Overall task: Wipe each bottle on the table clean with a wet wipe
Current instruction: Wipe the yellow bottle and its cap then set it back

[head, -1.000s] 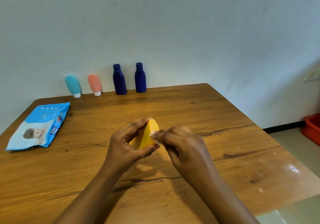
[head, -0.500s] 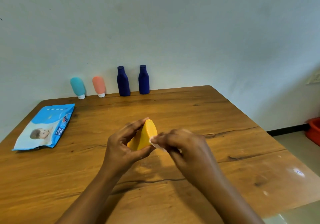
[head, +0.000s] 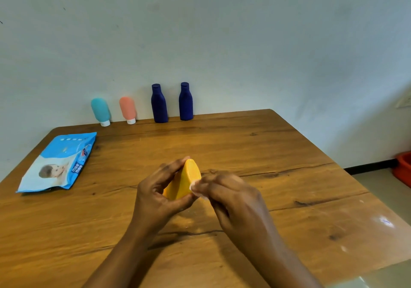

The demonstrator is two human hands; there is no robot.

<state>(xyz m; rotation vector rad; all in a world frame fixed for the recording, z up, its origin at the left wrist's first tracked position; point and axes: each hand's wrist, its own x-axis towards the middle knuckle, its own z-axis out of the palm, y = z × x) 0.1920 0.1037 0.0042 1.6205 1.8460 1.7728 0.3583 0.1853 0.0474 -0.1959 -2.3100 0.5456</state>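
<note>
I am at a wooden table (head: 244,145) with dark cracks and knots running across its grain and a few pale flecks and a shiny patch near its right edge. Its far edge is against a plain pale wall (head: 222,31). To the right the pale floor (head: 378,189) shows, with a dark skirting strip (head: 369,168) at the foot of the wall.

Near the middle of the table my left hand (head: 155,195) grips the yellow bottle (head: 184,182), fingers curled over its top and thumb under it. My right hand (head: 235,198) pinches a white wet wipe (head: 196,187) against the bottle's right side.

Along the far edge, by the wall, stand four more bottles: a teal bottle (head: 100,110) and a pink bottle (head: 127,109), both resting on white caps, then two dark blue bottles (head: 159,104) (head: 186,102) upright to their right. The blue wipe pack (head: 57,163) lies flat at the far left.

My fingers cover most of the wipe, so only a small crumpled bit shows. My left hand hides the yellow bottle's lower part and cap. My right fingertips are blurred. A red tub (head: 403,167) on the floor is cut off by the right edge, and a pale plate on the wall (head: 403,102) above it is too cropped to make out.
</note>
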